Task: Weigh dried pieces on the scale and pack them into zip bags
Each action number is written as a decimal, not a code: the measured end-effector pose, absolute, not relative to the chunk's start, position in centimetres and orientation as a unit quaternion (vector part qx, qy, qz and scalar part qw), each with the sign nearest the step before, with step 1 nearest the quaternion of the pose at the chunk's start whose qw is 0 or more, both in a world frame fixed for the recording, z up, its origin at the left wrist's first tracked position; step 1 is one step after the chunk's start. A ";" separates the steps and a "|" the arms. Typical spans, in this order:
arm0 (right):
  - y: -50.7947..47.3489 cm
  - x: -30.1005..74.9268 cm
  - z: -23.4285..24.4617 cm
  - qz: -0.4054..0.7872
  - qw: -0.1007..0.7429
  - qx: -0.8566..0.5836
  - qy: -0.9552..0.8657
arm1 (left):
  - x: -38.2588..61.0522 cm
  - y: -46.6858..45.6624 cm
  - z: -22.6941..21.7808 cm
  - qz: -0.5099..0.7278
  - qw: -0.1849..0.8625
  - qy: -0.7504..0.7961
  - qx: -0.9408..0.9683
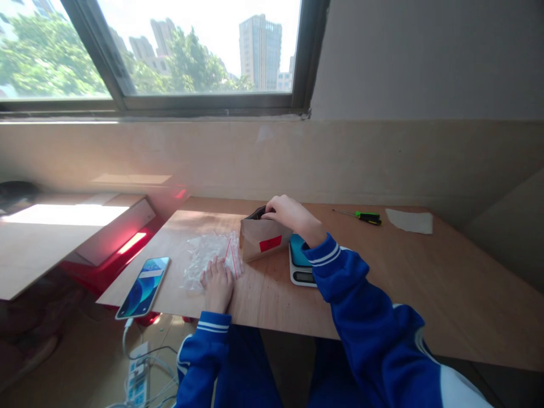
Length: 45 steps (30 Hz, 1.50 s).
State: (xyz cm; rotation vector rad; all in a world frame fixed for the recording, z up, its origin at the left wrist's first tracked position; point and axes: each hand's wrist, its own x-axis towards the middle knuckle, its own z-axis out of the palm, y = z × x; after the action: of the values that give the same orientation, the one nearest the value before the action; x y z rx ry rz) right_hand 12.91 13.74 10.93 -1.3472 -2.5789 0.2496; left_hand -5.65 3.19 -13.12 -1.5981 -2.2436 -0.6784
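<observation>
Plywood tabletop (395, 289) holds both hands, well apart. The right arm (361, 294) reaches forward, its right hand (289, 214) arched over the open top of a kraft paper bag (259, 241) with a red label, near the far edge; whether it grips the bag is hard to tell. The left hand (217, 283) lies flat, fingertips on a clear zip bag (208, 258). A digital scale (301, 262) sits just right of the paper bag, a phone (142, 287) near the left front corner, a green-handled screwdriver (363, 217) by the far edge.
</observation>
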 end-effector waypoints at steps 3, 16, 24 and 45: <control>14.3 13.1 10.6 0.096 0.131 -0.447 -0.880 | -5.7 3.2 -13.1 -0.237 0.152 -0.781 -0.558; 13.2 15.2 11.5 0.219 0.375 -0.340 -0.834 | -5.6 3.2 -13.0 -0.234 0.152 -0.785 -0.553; 11.9 21.8 8.4 0.137 0.659 -0.391 -0.628 | -5.6 3.2 -13.0 -0.233 0.151 -0.784 -0.555; 6.1 33.8 -11.7 0.281 0.619 -0.647 -0.346 | -6.1 3.1 -13.1 -0.216 0.162 -0.782 -0.562</control>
State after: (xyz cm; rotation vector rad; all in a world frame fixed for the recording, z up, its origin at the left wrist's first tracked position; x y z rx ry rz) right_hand 33.78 6.13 -11.68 -1.4874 -0.7960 0.6476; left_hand -6.11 3.05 -13.06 -1.6024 -2.2317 -0.6159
